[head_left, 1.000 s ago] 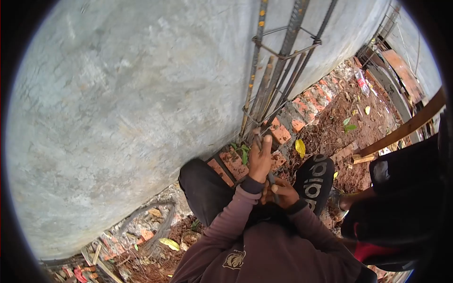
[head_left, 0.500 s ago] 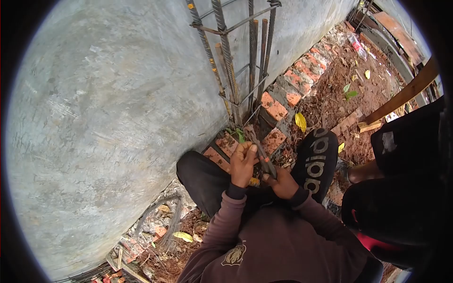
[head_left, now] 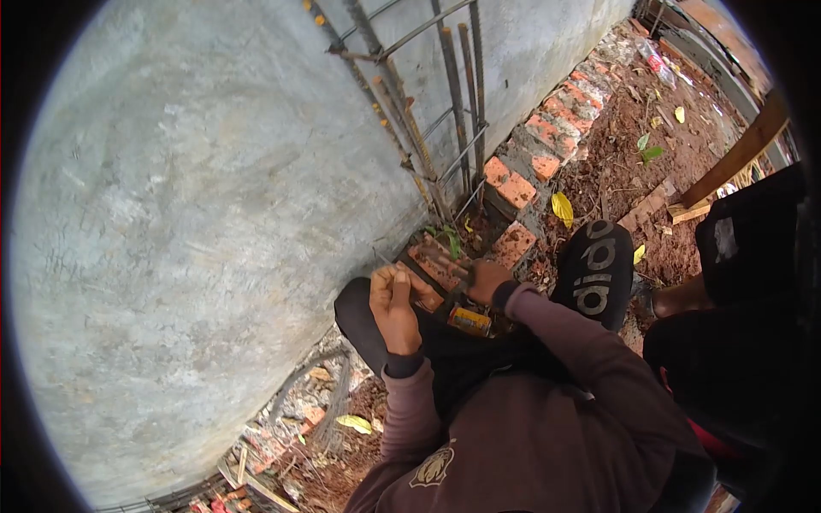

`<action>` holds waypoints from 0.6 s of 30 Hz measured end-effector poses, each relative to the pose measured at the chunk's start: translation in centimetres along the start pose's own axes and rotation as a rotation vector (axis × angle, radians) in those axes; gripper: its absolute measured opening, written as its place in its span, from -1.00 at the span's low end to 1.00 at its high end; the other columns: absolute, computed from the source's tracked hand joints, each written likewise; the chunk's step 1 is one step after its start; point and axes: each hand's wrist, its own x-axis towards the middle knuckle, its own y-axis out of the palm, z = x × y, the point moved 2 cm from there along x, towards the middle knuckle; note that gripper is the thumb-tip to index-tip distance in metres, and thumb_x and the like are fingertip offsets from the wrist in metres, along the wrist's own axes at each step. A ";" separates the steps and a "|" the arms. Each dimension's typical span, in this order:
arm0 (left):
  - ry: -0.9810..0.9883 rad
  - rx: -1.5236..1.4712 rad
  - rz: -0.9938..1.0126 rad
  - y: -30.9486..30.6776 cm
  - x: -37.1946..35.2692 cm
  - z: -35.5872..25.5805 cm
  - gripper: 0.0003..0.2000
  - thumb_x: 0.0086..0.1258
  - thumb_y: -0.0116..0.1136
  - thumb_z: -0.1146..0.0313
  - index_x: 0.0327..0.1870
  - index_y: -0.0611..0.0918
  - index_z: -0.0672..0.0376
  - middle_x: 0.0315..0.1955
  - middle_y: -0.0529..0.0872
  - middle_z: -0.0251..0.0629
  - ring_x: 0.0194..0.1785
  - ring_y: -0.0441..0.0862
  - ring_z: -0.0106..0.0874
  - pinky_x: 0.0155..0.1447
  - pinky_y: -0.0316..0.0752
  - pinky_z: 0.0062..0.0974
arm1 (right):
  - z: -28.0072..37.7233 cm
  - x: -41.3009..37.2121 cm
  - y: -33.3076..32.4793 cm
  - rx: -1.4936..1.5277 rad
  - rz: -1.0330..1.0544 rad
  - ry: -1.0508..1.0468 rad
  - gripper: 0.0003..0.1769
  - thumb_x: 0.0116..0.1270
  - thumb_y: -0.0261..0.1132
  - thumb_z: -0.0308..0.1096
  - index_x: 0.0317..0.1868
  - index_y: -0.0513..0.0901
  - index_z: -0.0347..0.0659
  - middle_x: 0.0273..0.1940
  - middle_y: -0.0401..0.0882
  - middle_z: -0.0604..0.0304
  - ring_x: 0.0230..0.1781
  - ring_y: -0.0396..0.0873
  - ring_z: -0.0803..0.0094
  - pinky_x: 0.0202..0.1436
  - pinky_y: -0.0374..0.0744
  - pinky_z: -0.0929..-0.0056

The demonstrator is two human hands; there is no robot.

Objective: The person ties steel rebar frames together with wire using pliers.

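Note:
My left hand (head_left: 396, 309) is raised by my left knee, thumb and fingers pinched together on a thin wire (head_left: 381, 256), of which only a short end shows. My right hand (head_left: 491, 282) is closed around a pair of dark pliers (head_left: 451, 262), which point left over the bricks; motion blurs their jaws. Just below the right hand, a yellow object with dark markings (head_left: 469, 321) lies between my legs. Beyond the hands, upright steel rebar (head_left: 400, 94) tied with cross stirrups stands against the wall.
A grey plastered wall (head_left: 188, 256) fills the left side. A row of bricks (head_left: 552, 135) runs along its foot. Coiled wire (head_left: 340, 389) lies on the soil at lower left. Another person's dark-clothed leg (head_left: 744, 248) is close at right, beside a wooden post (head_left: 740, 154).
My left hand has moved left, away from the pliers. My right hand has shifted up and left, swinging the pliers leftward. The view has tilted slightly, and the yellow object shows more.

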 end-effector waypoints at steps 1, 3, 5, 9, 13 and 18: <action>0.000 -0.014 0.022 0.3 -0.4 -0.1 -0.94 0.51 -0.01 0.44 -0.16 0.48 0.20 -0.43 0.68 -0.26 -0.35 0.62 -0.50 -0.20 0.50 -0.58 | -0.3 1.8 2.5 -0.084 -0.044 0.005 -0.29 0.30 0.31 0.01 0.24 0.43 -0.41 -0.19 0.66 -0.18 -0.13 0.67 0.03 -0.08 0.63 0.10; 0.060 -0.007 0.070 0.8 -1.0 -0.4 -0.95 0.50 0.00 0.45 -0.16 0.48 0.21 -0.38 0.70 -0.21 -0.25 0.64 -0.45 -0.04 0.50 -0.50 | -0.6 3.4 5.4 -0.205 -0.250 -0.036 -0.35 0.32 0.29 0.01 0.18 0.52 -0.40 -0.17 0.67 -0.21 -0.11 0.67 0.04 -0.08 0.62 0.13; 0.081 0.017 0.097 0.3 -1.4 -0.2 -0.96 0.49 0.00 0.48 -0.18 0.49 0.23 -0.23 0.72 -0.08 -0.07 0.65 -0.37 0.21 0.43 -0.39 | 0.2 2.9 5.9 -0.275 -0.569 -0.134 -0.41 0.35 0.26 -0.01 0.14 0.57 -0.38 -0.11 0.66 -0.22 -0.08 0.66 0.04 -0.08 0.62 0.16; 0.085 0.015 0.121 0.7 -0.8 -0.3 -0.96 0.47 0.02 0.50 -0.19 0.54 0.23 0.06 0.64 -0.01 0.14 0.55 -0.38 0.31 0.32 -0.39 | 3.5 -1.8 -3.1 0.734 -0.143 -0.390 -0.60 0.52 0.10 -0.17 0.12 0.55 -0.34 -0.30 0.64 0.14 -0.28 0.62 0.38 -0.21 0.56 0.41; 0.113 -0.129 0.241 6.0 1.2 1.4 -0.93 0.46 0.08 0.49 -0.14 0.59 0.22 0.27 0.48 -0.05 0.28 0.42 -0.37 0.38 0.24 -0.33 | 5.0 -7.4 -8.0 1.102 -0.188 -0.790 -0.71 0.54 0.09 -0.24 -0.09 0.60 -0.33 -0.49 0.52 0.27 -0.47 0.48 0.58 -0.34 0.48 0.51; 0.050 -0.245 0.371 12.8 4.0 1.1 -0.88 0.47 0.11 0.45 -0.08 0.60 0.27 0.18 0.55 -0.13 0.22 0.48 -0.41 0.35 0.31 -0.39 | 1.8 -9.1 -12.9 0.979 -0.505 -0.709 -0.73 0.53 0.09 -0.27 -0.11 0.61 -0.32 -0.52 0.50 0.31 -0.50 0.45 0.62 -0.41 0.44 0.53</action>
